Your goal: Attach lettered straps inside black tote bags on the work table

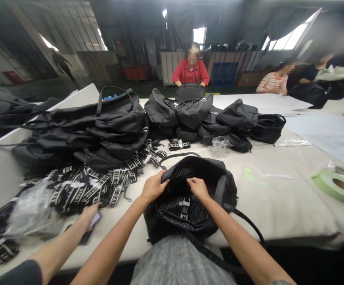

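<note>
A black handbag (228, 182) stands wide-mouthed on the table before me, its patterned lining (201, 215) showing. My left hand (154, 186) is closed on the left side of the bag's rim, thumb inside. Within the opening, my right hand (198, 188) pinches near the far inner wall; what is between its fingertips is too small to name. A folded lettered strap (184, 211) with a white tie lies at the bottom of the bag. One handle hangs over the near side.
A co-worker's hand (90, 217) reaches in from the left, by piled lettered straps (83, 186) and a plastic bag (31, 209). More black bags (115, 126) are heaped beyond. Green tape (338, 186) lies at right. A person in red (191, 73) stands opposite.
</note>
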The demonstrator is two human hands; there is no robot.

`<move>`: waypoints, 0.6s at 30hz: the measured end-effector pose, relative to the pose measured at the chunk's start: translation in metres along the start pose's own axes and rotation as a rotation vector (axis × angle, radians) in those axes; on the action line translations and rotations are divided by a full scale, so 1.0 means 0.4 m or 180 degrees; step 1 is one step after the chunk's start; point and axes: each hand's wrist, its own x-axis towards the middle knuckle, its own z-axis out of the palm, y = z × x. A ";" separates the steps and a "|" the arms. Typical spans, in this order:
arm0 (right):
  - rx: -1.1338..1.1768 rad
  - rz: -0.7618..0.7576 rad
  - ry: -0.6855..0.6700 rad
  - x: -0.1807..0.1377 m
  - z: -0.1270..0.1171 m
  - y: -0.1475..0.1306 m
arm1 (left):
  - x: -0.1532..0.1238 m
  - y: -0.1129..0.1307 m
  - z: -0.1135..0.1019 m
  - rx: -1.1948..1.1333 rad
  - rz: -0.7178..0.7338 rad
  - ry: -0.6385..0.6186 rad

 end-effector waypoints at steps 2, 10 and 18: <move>-0.0255 -0.0010 0.0035 0.001 -0.016 -0.015 | 0.006 -0.006 0.007 -0.0111 0.0010 -0.0079; -0.2039 -0.0383 -0.0038 0.008 -0.028 -0.118 | -0.025 -0.009 -0.017 -0.0489 0.0179 -0.0219; -0.2259 -0.0440 -0.0365 0.009 -0.026 -0.143 | -0.059 -0.033 -0.013 -0.0646 0.0134 -0.0208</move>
